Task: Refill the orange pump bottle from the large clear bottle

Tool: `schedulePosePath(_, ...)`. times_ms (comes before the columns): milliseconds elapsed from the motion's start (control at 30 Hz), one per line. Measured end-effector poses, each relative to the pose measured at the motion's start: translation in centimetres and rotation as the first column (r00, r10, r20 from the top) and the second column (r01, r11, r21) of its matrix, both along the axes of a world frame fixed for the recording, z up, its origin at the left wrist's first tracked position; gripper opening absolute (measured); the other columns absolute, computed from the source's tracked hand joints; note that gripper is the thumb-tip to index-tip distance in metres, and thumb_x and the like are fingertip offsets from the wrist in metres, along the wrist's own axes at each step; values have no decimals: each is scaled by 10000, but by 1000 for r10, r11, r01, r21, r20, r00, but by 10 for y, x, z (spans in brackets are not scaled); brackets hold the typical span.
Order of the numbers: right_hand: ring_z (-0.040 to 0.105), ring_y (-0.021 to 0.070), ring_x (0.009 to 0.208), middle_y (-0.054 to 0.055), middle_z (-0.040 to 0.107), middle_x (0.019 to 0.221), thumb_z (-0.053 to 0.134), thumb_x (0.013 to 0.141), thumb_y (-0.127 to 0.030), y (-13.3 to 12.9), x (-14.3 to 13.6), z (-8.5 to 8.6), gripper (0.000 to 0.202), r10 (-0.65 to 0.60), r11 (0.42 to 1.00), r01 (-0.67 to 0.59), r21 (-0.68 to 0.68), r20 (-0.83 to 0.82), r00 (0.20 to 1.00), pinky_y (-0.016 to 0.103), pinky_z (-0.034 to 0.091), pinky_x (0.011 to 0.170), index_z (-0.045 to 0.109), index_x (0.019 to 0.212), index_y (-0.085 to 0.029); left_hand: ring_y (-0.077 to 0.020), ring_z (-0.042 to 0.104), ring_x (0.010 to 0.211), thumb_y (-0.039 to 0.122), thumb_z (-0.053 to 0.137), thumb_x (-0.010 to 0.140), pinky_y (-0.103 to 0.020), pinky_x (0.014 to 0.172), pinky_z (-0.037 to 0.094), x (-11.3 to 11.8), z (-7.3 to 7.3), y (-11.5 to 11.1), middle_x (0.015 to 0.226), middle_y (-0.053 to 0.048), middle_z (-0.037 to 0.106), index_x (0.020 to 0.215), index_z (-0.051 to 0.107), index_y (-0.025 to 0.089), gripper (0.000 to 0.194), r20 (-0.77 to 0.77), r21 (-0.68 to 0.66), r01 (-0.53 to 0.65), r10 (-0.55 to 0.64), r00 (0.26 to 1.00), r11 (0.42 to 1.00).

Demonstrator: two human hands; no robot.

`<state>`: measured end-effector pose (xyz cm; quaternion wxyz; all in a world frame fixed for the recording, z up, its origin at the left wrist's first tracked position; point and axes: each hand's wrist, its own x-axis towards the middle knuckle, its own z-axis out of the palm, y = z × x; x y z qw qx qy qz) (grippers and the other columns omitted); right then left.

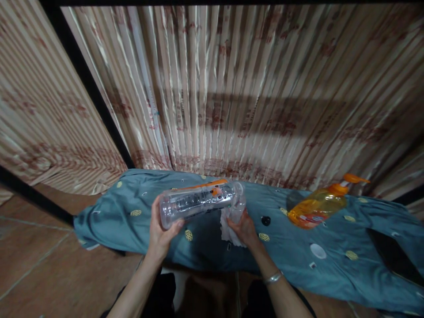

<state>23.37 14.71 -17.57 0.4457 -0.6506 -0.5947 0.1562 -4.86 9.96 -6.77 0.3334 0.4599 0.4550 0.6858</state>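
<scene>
Both forearms point(137, 285) angle inward — left grip point(164, 227) curled round a clear bottle point(202, 199), right grip point(244, 227) pinching white tissue point(228, 232) against its end.

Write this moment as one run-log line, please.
left fingers: hold clear bottle; right fingers: hold white tissue at bottle's end; pump bottle: on cloth

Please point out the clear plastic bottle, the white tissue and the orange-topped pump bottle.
Clear plastic bottle point(200, 201): head view, middle of body.
White tissue point(227, 231): head view, hanging part.
Orange-topped pump bottle point(317, 206): head view, body.
</scene>
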Motion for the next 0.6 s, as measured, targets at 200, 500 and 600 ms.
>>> schedulePosePath(200,792,343,1079,146,788,1223,744,760,-380,-3,-1,10,640,13,1000,-13,-21,-6,1000,511,640,983,567,1351,-212,-374,637,1295,547,951,575,-514,1105,527,-4,-1,2,1413,-144,625,1426,555,243,987,-36,2,-8,8,999,1000)
schedulePosePath(500,793,347,1077,153,787,1201,743,748,-343,-5,-2,23,656,51,997,-54,-59,-50,997,517,637,992,572,1359,-175,-360,656,1256,537,953,579,-498,1075,546,-3,4,2,1435,-146,638,1423,586,226,972,-51,40,23,-21,998,999)
schedulePosePath(600,794,340,1073,154,789,1201,748,752,-342,-5,-2,23,687,49,997,-52,-54,-45,998,504,640,983,565,1390,-164,-362,654,1255,527,955,584,-511,1085,540,-4,4,2,1434,-149,634,1433,579,224,976,-45,35,25,-24,999,999)
